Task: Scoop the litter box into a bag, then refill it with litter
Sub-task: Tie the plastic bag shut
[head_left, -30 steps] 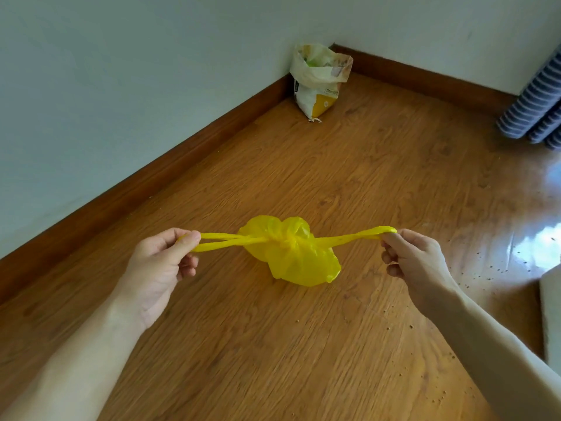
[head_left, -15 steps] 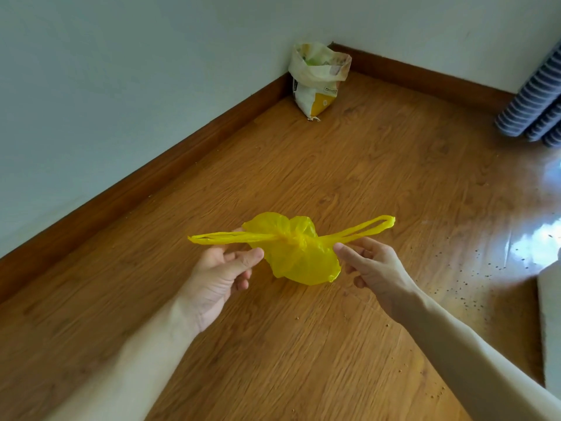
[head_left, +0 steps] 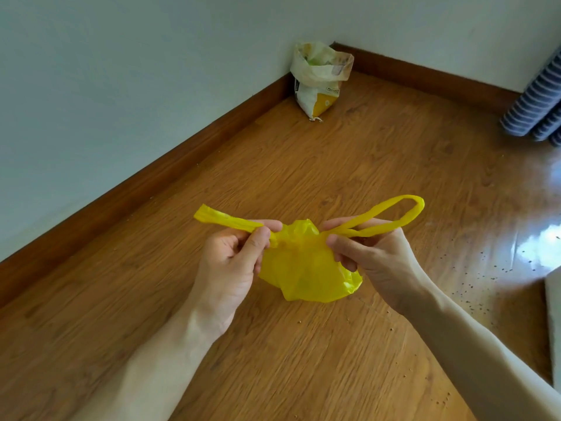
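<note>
A small yellow plastic bag [head_left: 306,268] hangs above the wooden floor between my hands, its mouth bunched into a knot. My left hand [head_left: 230,262] pinches the left handle close to the knot, and the handle's flat end sticks out to the left. My right hand [head_left: 370,256] pinches the right handle near the knot, and its loop arcs out to the right. An open white and yellow litter sack [head_left: 318,77] stands upright in the far corner. The litter box shows only as a pale edge [head_left: 553,314] at the right border.
Loose litter grains [head_left: 482,287] dot the floor at the right, near a bright glare patch. A ribbed blue-grey object [head_left: 534,110] stands at the far right by the wall. Brown skirting [head_left: 145,183] runs along the white wall on the left.
Both hands have slid inward along the handles, from the far ends to right beside the knot. The handle ends now stick out free. The bag hangs in much the same place.
</note>
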A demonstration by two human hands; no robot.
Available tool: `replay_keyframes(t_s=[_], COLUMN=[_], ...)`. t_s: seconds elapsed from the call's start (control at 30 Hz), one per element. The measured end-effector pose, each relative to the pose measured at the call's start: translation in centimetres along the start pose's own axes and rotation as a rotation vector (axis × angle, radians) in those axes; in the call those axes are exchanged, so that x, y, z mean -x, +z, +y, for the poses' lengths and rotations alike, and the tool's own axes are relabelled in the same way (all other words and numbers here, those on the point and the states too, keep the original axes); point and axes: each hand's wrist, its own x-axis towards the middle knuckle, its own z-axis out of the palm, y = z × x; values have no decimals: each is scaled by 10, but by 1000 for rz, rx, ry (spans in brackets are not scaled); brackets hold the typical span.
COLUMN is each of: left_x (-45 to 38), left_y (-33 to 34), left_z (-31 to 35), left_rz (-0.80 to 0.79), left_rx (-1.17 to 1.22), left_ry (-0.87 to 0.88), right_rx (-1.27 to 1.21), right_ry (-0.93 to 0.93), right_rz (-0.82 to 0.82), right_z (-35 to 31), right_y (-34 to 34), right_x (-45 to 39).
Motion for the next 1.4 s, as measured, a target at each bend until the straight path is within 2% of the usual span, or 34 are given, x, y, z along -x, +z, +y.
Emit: replay_keyframes(t_s=[0.1, 0.2, 0.3, 0.4, 0.47, 0.6, 0.73, 0.8, 0.9, 1.07, 1.2, 1.4], left_x=[4, 8, 11, 14, 19, 21, 20, 21, 22, 22, 20, 21], left_y=[5, 9, 9, 14, 18, 20, 18, 20, 22, 10, 6, 8], left_z=[12, 15, 15, 17, 20, 27, 37, 42, 44, 22, 13, 19], left_rz=[-55, -63, -31, -7, -28, -33, -24, -64, -86, 22, 65, -23], left_rx=[-133, -209, -91, 61, 76, 56, 312, 402, 369, -1, 21, -33], left_ry=[142, 165, 97, 11, -12, 6, -65, -108, -118, -109, -198, -64], right_rx=[37, 106, 62, -102, -220, -247, -600, -637, -540, -313, -263, 38], right_ry=[-39, -74, -78, -17, 5, 27, 226, 293, 342, 359, 406, 112], right_rz=[-28, -4, 129, 221, 168, 136, 85, 65, 68, 114, 198, 166], right_z=[-10, -12, -9, -11, -13, -20, -25, -21, -17, -5, 13, 0], right_y=[4, 5, 5, 4, 7, 10, 6, 6, 8, 3, 0, -2], right_x=[0, 3, 5, 5, 5, 6, 6, 8, 11, 16, 24, 30])
